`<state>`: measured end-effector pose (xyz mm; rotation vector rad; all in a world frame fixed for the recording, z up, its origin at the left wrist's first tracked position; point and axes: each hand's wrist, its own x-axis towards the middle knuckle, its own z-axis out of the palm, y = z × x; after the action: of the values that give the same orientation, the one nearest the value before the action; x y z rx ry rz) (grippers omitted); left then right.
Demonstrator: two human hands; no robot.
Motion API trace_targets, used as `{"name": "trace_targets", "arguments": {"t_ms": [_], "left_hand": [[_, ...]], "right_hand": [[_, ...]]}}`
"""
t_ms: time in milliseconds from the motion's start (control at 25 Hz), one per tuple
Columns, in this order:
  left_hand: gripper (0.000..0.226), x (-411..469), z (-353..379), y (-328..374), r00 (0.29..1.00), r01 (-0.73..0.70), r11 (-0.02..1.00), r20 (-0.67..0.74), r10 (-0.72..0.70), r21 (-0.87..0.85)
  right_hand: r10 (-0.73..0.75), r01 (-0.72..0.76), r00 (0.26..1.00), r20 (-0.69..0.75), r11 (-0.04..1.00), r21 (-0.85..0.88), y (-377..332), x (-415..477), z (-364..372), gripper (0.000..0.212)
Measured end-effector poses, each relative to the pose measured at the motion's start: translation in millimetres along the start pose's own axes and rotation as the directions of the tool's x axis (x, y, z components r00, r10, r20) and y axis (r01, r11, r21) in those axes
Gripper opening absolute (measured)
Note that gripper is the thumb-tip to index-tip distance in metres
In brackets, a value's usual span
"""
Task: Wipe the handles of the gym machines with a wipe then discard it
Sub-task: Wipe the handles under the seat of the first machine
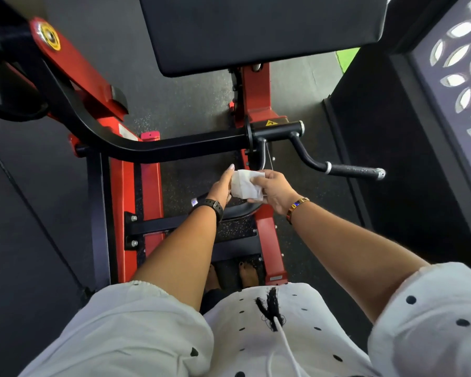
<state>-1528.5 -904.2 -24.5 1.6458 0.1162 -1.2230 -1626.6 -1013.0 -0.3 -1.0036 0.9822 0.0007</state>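
Nearest to me, the white dotted top point(297, 336) fills the bottom edge and cuts off both upper arms; between them I see two bare feet point(229, 276), partly hidden by the hem. Further out, the left hand point(223, 187), with a black watch point(214, 207) on its wrist, lies with straight fingers flat against the left side of the wipe point(245, 185); its palm is turned away from me. The right hand point(275, 189), with a gold bracelet point(297, 207), has fingers curled round the crumpled white wipe and pinches it; the wipe hangs in the air between both hands, covering the end of a curved handle point(263, 155), so I cannot tell if it touches. To the right, well apart, the straight handle point(352, 170) sticks out bare; beyond, the red frame point(256, 96) and black pad point(256, 31) run off the top edge.
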Motion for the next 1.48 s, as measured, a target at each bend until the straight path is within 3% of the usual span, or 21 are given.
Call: {"name": "trace_targets", "arguments": {"t_ms": [280, 480, 600, 920, 1280, 1480], "left_hand": [[0.006, -1.6, 16.1, 6.6, 0.996, -0.078, 0.997, 0.038, 0.077, 0.022], [0.005, -11.5, 22.0, 24.0, 0.989, -0.069, 0.998, 0.127, 0.070, -0.010], [0.016, -18.0, 28.4, 29.6, 0.978, -0.072, 0.997, 0.197, 0.072, -0.008], [0.009, -31.0, 38.3, 32.6, 0.948, -0.043, 0.998, 0.317, 0.024, 0.051], [0.027, -32.7, 61.3, 37.5, 0.923, -0.029, 0.994, 0.385, -0.015, 0.109], [0.006, -29.8, 84.4, 42.7, 0.924, -0.025, 0.993, 0.382, -0.021, 0.115]], "right_hand": [[0.045, -0.040, 0.998, -0.054, 0.996, 0.085, -5.5, -17.8, -13.5, 0.015], [-0.025, 0.044, 0.994, -0.111, 0.984, 0.174, -9.2, -34.3, -17.5, 0.009], [-0.061, 0.102, 0.982, -0.179, 0.969, 0.226, -7.5, -42.7, -19.0, 0.009], [-0.079, 0.171, 0.956, -0.283, 0.933, 0.317, 10.6, -59.8, -26.0, 0.011], [-0.063, 0.185, 0.941, -0.333, 0.919, 0.349, 7.0, -71.6, -43.4, 0.021], [-0.061, 0.191, 0.940, -0.337, 0.909, 0.370, 1.4, -72.7, -64.1, 0.024]]}}
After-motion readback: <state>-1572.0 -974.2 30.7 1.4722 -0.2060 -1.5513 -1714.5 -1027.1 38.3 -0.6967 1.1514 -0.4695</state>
